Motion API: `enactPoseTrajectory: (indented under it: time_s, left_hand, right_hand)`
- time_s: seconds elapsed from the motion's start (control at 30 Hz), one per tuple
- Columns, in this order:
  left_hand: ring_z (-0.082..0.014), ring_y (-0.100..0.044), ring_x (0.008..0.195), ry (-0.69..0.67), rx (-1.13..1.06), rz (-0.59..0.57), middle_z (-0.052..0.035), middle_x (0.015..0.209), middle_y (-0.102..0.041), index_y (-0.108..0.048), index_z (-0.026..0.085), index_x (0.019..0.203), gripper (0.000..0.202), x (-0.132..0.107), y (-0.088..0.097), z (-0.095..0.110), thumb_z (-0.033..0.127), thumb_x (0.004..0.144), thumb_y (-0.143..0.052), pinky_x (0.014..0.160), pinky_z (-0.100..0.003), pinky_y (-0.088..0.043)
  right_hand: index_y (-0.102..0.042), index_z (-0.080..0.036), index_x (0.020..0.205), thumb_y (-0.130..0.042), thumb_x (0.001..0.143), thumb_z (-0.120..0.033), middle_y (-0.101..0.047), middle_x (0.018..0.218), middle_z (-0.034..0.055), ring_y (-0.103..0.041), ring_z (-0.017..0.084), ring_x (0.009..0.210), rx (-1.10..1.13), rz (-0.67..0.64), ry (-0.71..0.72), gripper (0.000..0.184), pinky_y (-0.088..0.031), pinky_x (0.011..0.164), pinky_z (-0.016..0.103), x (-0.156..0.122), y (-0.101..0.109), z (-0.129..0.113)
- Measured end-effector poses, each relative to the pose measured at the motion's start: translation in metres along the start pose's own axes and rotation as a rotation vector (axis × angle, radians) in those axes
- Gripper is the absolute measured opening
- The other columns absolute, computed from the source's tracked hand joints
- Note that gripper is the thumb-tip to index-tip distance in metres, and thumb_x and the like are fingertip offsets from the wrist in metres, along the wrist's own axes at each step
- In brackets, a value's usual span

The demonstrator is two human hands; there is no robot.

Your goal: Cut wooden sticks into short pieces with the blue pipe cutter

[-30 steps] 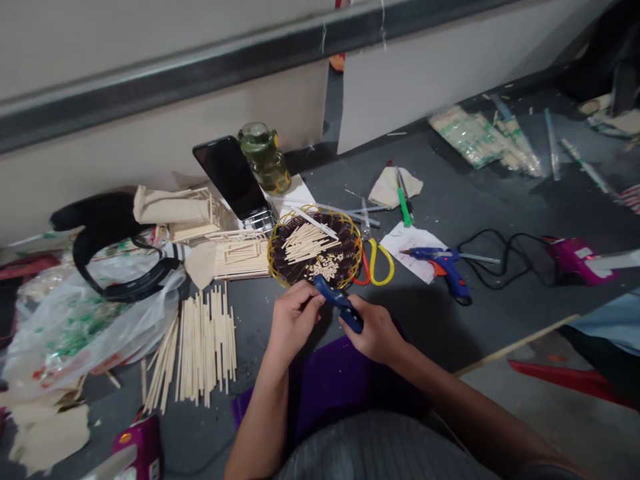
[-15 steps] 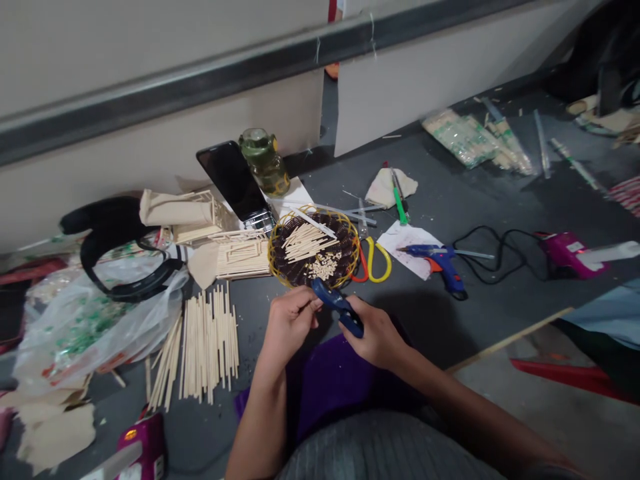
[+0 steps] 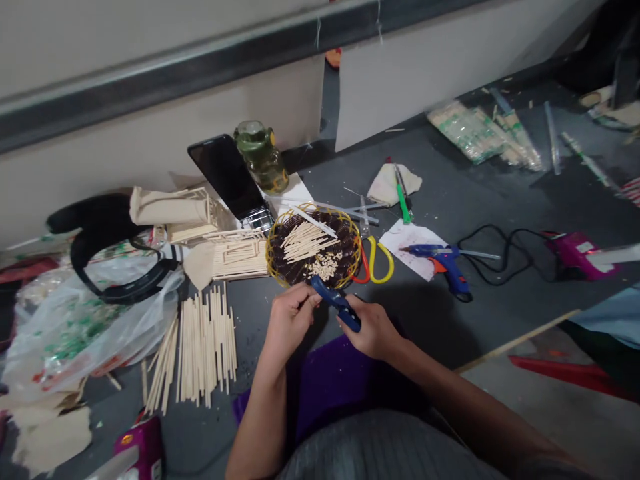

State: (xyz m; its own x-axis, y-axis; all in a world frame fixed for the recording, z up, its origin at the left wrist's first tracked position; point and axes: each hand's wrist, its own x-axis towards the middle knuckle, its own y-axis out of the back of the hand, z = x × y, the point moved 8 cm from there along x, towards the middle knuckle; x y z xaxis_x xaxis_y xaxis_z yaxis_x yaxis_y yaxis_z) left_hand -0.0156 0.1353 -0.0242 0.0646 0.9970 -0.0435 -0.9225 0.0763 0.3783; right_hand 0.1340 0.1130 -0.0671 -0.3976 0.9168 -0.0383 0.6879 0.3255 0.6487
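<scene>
My right hand (image 3: 374,328) is wrapped around dark blue hand clippers (image 3: 332,297), whose head points up and left. Close to that head, the fingers of my left hand (image 3: 293,313) are pinched together; whatever they hold is too small or hidden to make out. Just beyond both hands lies a brown woven basket with a yellow rim (image 3: 269,257). Inside it are cut wooden sticks (image 3: 307,241) and a heap of tiny cut pieces (image 3: 324,265). Long wooden sticks (image 3: 207,343) lie side by side left of my left hand.
Yellow and red scissors handles (image 3: 383,261) touch the basket's right side. Farther right lie a blue glue gun (image 3: 453,270) and a green cutter knife (image 3: 404,203). A phone (image 3: 227,177) leans by a green jar (image 3: 263,157). Stick models (image 3: 239,257) and a plastic bag (image 3: 100,327) are left.
The view has shifted slightly. Both hands keep almost the same pose at the basket's near edge, with the clippers still in my right hand.
</scene>
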Motion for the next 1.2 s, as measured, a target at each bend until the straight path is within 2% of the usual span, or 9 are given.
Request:
enactPoseTrajectory:
  time_s: [0.13,0.23,0.37,0.47,0.53,0.6,0.7,0.77,1.2]
  left_hand:
    - [-0.0110,-0.054,0.053,0.046,-0.057,-0.019,0.0015,0.063,-0.057,-0.064,0.018,0.072,0.018,0.001,-0.004,-0.007,0.025,0.087,-0.059,0.055,-0.022,-0.040]
    - [-0.0114,-0.055,0.055,0.020,-0.049,-0.011,0.0000,0.071,-0.060,-0.067,0.019,0.081,0.012,0.000,-0.004,-0.005,0.026,0.087,-0.060,0.056,-0.022,-0.040]
    - [-0.0133,-0.051,0.060,-0.070,0.157,0.006,0.0004,0.064,-0.054,-0.063,0.019,0.072,0.020,-0.003,-0.003,0.007,0.023,0.089,-0.053,0.060,-0.023,-0.036]
    - [-0.0127,-0.044,0.058,-0.018,0.193,-0.020,0.0024,0.059,-0.046,-0.056,0.019,0.068,0.025,-0.005,-0.006,0.004,0.027,0.091,-0.050,0.059,-0.024,-0.030]
    - [-0.0121,-0.041,0.057,0.064,0.069,-0.085,0.0036,0.059,-0.043,-0.054,0.018,0.071,0.028,-0.006,-0.012,-0.004,0.035,0.092,-0.048,0.057,-0.024,-0.028]
    - [-0.0111,-0.036,0.055,0.154,-0.160,-0.147,0.0046,0.059,-0.039,-0.053,0.018,0.073,0.032,-0.007,-0.020,-0.011,0.045,0.091,-0.049,0.053,-0.024,-0.026]
    - [-0.0081,-0.025,0.049,0.292,-0.508,-0.182,0.0068,0.058,-0.030,-0.048,0.018,0.070,0.038,-0.009,-0.031,-0.017,0.054,0.081,-0.058,0.048,-0.022,-0.020]
    - [-0.0064,-0.019,0.047,0.357,-0.640,-0.186,0.0081,0.056,-0.025,-0.044,0.019,0.066,0.040,-0.010,-0.036,-0.017,0.053,0.075,-0.063,0.045,-0.021,-0.017]
    - [-0.0009,-0.010,0.041,0.529,-0.884,-0.171,0.0110,0.051,-0.022,-0.034,0.020,0.058,0.045,-0.014,-0.045,-0.013,0.042,0.064,-0.073,0.037,-0.014,-0.008]
  right_hand:
    - [-0.047,-0.024,0.079,-0.055,0.080,-0.020,-0.060,0.059,-0.0030,-0.060,0.016,0.052,0.033,-0.002,-0.028,0.009,-0.039,0.053,0.023,0.003,0.001,0.003]
    - [-0.048,-0.024,0.079,-0.055,0.080,-0.020,-0.061,0.059,-0.0030,-0.060,0.015,0.051,0.049,0.011,-0.057,0.008,-0.040,0.053,0.022,0.003,0.003,0.005]
    - [-0.047,-0.024,0.079,-0.054,0.078,-0.017,-0.061,0.060,-0.0028,-0.060,0.016,0.052,-0.003,0.051,-0.040,0.010,-0.039,0.053,0.022,0.001,0.005,0.003]
    - [-0.045,-0.025,0.078,-0.052,0.078,-0.017,-0.060,0.059,-0.0023,-0.061,0.017,0.054,-0.040,0.090,-0.016,0.010,-0.039,0.053,0.023,-0.003,0.008,-0.001]
    - [-0.043,-0.025,0.078,-0.051,0.077,-0.017,-0.060,0.060,-0.0022,-0.062,0.018,0.055,-0.044,0.094,-0.010,0.011,-0.040,0.054,0.023,-0.005,0.009,-0.005]
    - [-0.043,-0.025,0.079,-0.051,0.077,-0.016,-0.061,0.062,-0.0021,-0.063,0.018,0.056,-0.046,0.092,-0.007,0.012,-0.040,0.056,0.023,-0.008,0.010,-0.008]
    - [-0.044,-0.025,0.080,-0.052,0.075,-0.015,-0.060,0.062,-0.0025,-0.062,0.017,0.056,-0.038,0.092,0.000,0.014,-0.040,0.056,0.023,-0.012,0.012,-0.013]
    - [-0.043,-0.025,0.079,-0.051,0.074,-0.014,-0.059,0.061,-0.0034,-0.060,0.016,0.054,-0.018,0.091,0.000,0.015,-0.039,0.054,0.023,-0.013,0.013,-0.016]
    - [-0.044,-0.024,0.090,-0.049,0.076,-0.014,-0.058,0.069,-0.0010,-0.058,0.018,0.060,0.032,0.080,0.005,0.018,-0.043,0.059,0.025,-0.014,0.010,-0.020]
